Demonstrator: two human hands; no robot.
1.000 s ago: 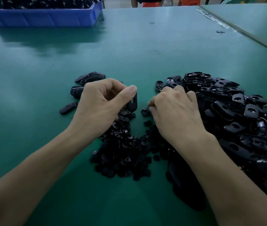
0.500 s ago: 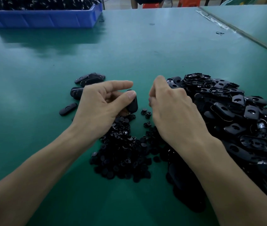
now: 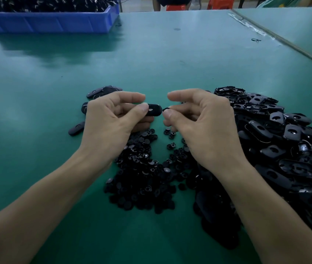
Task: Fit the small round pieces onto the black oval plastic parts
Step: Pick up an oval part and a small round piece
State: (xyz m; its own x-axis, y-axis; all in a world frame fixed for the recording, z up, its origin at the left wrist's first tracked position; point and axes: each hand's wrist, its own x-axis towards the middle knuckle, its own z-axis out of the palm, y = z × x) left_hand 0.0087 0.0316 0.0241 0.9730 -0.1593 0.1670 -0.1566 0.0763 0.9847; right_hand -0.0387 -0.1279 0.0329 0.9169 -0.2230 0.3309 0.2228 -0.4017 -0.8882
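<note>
Nearest, two bare forearms (image 3: 37,212) come in from the bottom edge over the green counter (image 3: 37,92). Between them lies a pile of black round pieces (image 3: 141,180) that thins out toward the hands, with a few loose ones at its far end. To the right, a bigger heap of black oval parts (image 3: 284,149) runs from the near right edge up past the right wrist, and many of them show a round hole in the middle. Above the far end of the round pile, the left hand (image 3: 113,122) pinches one oval (image 3: 154,109) between thumb and fingers. It is held off the counter, lying left to right, with its right end sticking out free. Facing it, the right hand (image 3: 204,126) pinches a single round piece (image 3: 165,109) between thumb and a curled finger, its forefinger stretched out above. The piece sits right at the oval's free end, and I cannot tell whether the two touch. Left of the left hand a lone oval (image 3: 76,128) lies flat on the counter, and a small cluster (image 3: 103,91) of ovals lies just beyond the knuckles. At the far left stands a blue bin (image 3: 50,21) heaped with black parts. At the far right a second counter (image 3: 294,25), also green, meets this one along a slanting seam, with a small black scrap (image 3: 256,40) near it. Past the far edge are orange stools (image 3: 221,0) and part of a person (image 3: 170,0).
</note>
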